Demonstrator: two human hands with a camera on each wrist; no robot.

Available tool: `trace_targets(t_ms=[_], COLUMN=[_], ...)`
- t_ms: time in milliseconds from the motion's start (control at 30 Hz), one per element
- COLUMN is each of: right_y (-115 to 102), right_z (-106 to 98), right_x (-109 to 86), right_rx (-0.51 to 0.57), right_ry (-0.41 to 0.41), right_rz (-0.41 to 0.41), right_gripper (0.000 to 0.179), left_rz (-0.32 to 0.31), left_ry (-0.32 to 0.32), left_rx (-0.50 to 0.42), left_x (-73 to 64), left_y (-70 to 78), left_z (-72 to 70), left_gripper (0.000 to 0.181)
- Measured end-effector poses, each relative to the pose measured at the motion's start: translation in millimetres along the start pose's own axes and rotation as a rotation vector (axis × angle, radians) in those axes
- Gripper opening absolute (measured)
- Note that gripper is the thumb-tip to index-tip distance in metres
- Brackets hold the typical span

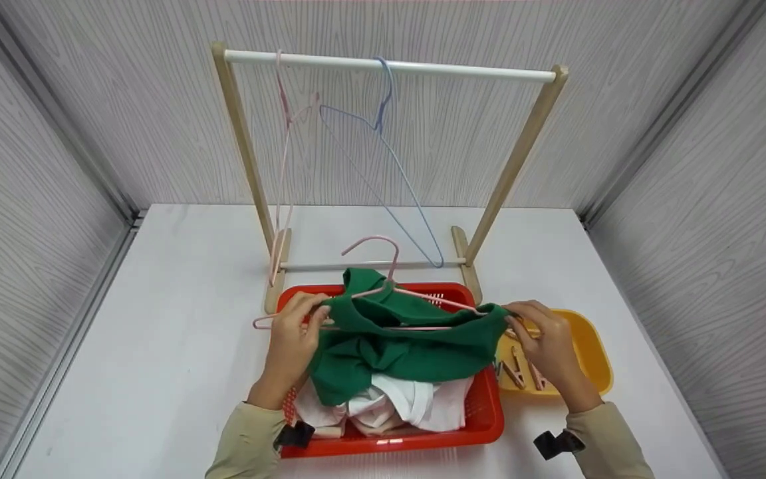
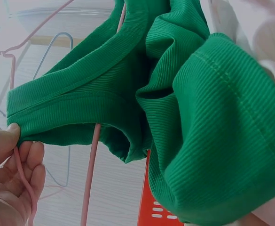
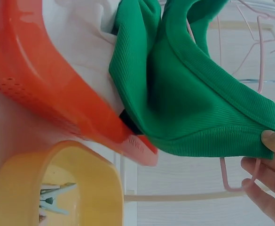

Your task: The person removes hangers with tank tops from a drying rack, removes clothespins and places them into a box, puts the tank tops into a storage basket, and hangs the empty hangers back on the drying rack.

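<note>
A green ribbed garment [image 1: 416, 352], apparently a sleeveless top, hangs on a pink hanger [image 1: 396, 259] above the red basket. My left hand [image 1: 293, 339] pinches the garment's left shoulder edge between thumb and fingers; in the left wrist view, the hanger's arm passes along the fingers of the left hand [image 2: 17, 181]. At the other shoulder, my right hand [image 1: 549, 342] pinches the cloth. The hanger's right end pokes out below that edge, against the fingers of the right hand [image 3: 269, 176]. The hanger's hook stands up free, and its left end sticks out past the cloth.
The red basket [image 1: 489, 426] holds white clothes [image 1: 409, 406]. Beside it on the right is a yellow tray [image 1: 592, 352] with several clothespins [image 1: 514, 376]. Behind stands a wooden rack with a white bar [image 1: 463, 68], carrying a pink hanger [image 1: 284, 153] and a blue hanger [image 1: 401, 169].
</note>
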State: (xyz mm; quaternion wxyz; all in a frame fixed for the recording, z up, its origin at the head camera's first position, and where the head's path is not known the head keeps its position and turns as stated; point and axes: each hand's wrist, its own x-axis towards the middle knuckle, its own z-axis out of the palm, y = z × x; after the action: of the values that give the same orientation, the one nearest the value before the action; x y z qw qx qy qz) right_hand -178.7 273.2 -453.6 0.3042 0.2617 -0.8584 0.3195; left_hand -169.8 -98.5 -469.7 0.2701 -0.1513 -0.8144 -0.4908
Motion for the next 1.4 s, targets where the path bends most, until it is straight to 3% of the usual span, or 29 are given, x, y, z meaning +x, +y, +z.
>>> trace_targets(t_ms=[400,833,1200,1400], right_y=[16,24,9,-1], right_z=[-7,-10,-11,-9], right_x=[-14.5,-32.7,-29.2,-29.3], right_rx=[-0.075,-0.119,-0.005,0.129], right_ry=[0.04,0.004,-0.122,-0.218], right_rz=[0.098,0.11,0.13,0.152], right_gripper=[0.022,0.02,0.023,0.026], left_rz=[0.024,-0.011,-0.018,-0.033], left_ry=[0.058,0.08,0.062,0.045], left_rx=[0.014,0.006,0.003,-0.007], left_x=[0.4,0.6,-1.2,-1.4], left_y=[-3.1,-5.3,-2.5,-1.2], left_z=[-1.5,-3.6,-0.4,0.3], left_gripper=[0.016,0.014,0.016,0.016])
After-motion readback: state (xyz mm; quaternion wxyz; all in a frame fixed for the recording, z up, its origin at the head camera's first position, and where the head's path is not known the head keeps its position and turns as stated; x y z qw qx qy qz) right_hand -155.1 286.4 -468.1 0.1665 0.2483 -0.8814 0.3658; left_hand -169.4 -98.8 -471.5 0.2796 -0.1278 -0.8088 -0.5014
